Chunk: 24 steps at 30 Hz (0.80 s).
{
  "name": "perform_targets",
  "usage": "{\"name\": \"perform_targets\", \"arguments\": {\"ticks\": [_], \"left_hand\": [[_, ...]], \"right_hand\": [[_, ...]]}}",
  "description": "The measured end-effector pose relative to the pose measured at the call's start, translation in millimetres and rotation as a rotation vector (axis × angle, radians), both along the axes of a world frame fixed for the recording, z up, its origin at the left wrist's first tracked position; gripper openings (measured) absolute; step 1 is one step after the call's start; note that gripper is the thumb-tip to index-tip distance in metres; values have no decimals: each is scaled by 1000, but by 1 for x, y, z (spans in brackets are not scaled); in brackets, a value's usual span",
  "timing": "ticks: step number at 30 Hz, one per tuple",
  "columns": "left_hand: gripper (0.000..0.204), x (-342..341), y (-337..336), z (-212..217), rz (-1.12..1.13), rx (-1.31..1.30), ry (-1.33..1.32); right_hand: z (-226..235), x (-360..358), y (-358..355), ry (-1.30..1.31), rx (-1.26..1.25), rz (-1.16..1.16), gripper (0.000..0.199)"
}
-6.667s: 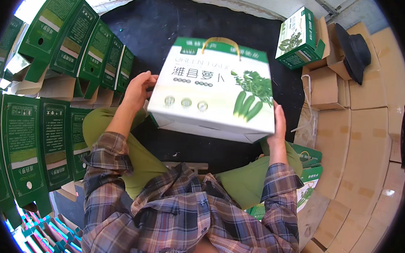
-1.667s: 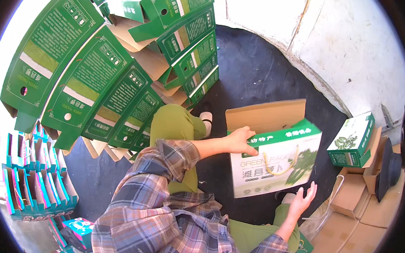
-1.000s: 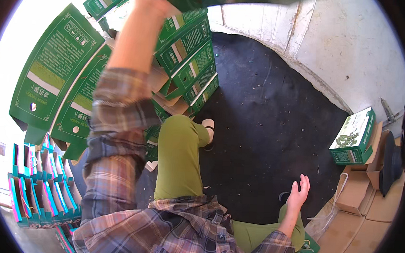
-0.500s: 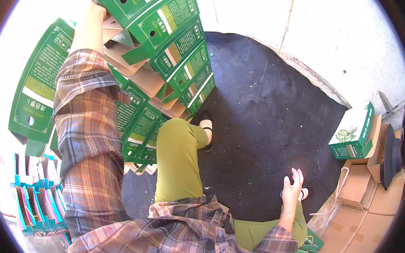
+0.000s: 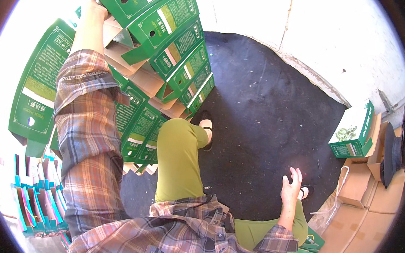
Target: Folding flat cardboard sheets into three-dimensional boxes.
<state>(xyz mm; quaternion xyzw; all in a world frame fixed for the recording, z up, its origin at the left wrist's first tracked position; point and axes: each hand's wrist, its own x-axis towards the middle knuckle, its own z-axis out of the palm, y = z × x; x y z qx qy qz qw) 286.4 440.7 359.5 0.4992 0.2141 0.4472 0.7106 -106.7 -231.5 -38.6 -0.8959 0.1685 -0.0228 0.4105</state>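
On my feed, teal-and-pink boxes [image 5: 38, 209] stand in rows at eight o'clock, with an upright green carton [image 5: 37, 83] above them, between nine and ten. The left hand [image 5: 96, 12] is reached out between ten and eleven, against the open end of the top green carton [image 5: 140, 4], which sits at eleven on a stack. I cannot tell whether its fingers are clamped on that carton or merely touching, since its edge hides them. More green cartons [image 5: 179, 45] run down from it toward the bent olive trouser knee [image 5: 176, 145]. A black mat [image 5: 268, 102] spreads across one and two o'clock. I see the right hand [image 5: 291, 184] at four, above the mat, holding nothing, its thumb apart from its loosely curled fingers. At three, a white-and-green carton [image 5: 351, 132] sits near a dark hat [image 5: 389, 154], with brown cardboard boxes [image 5: 343, 234] below at four.
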Motion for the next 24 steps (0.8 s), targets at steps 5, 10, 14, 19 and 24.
{"name": "perform_targets", "arguments": {"ticks": [5, 10, 14, 19, 24], "left_hand": [[32, -3, 4, 0, 23, 55, 4], [32, -5, 3, 0, 55, 109, 17], [31, -11, 3, 1, 94, 158, 28], [31, -15, -6, -2, 140, 208, 41], [31, -10, -10, -2, 219, 324, 87]], "right_hand": [[-2, -1, 0, -10, 65, 3, 46], [-8, -2, -2, -10, 33, 20, 46], [3, 2, 6, 17, 22, 24, 46], [0, 1, 5, 16, 31, 27, 46], [0, 0, 3, 9, 14, 34, 46]]}}
